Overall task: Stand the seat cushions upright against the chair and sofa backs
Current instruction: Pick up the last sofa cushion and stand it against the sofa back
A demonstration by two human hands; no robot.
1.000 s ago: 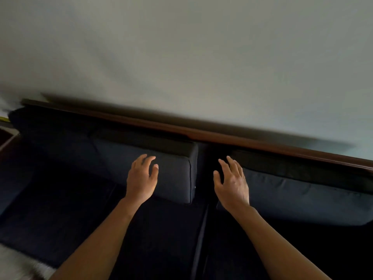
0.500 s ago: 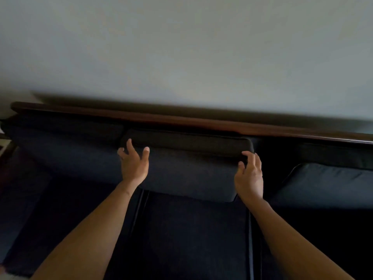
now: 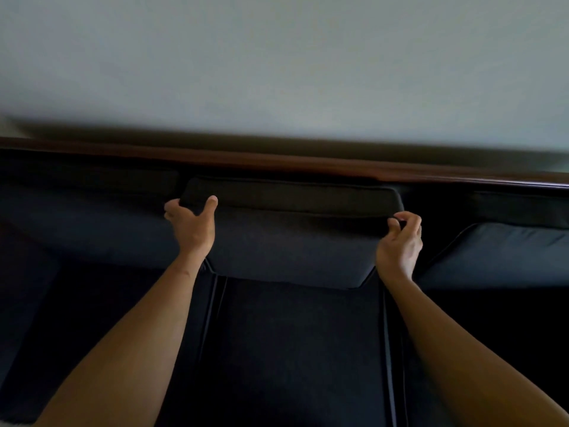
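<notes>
A dark navy sofa with a brown wooden top rail [image 3: 277,163] fills the lower view. Its middle cushion [image 3: 292,241] stands upright against the back. My left hand [image 3: 192,224] clasps that cushion's upper left corner, thumb over the top edge. My right hand [image 3: 400,241] pinches its upper right corner with curled fingers. A left cushion [image 3: 86,223] and a right cushion [image 3: 505,254] lean against the back on either side. The middle seat cushion [image 3: 295,343] lies flat below my arms.
A plain pale wall [image 3: 277,57] rises behind the sofa. Seams between the flat seat cushions run down beside each of my forearms. A pale scrap of rug shows at the bottom left corner.
My view shifted right along the sofa, centring the middle cushion. Both hands rose from its face to its top corners and closed on them.
</notes>
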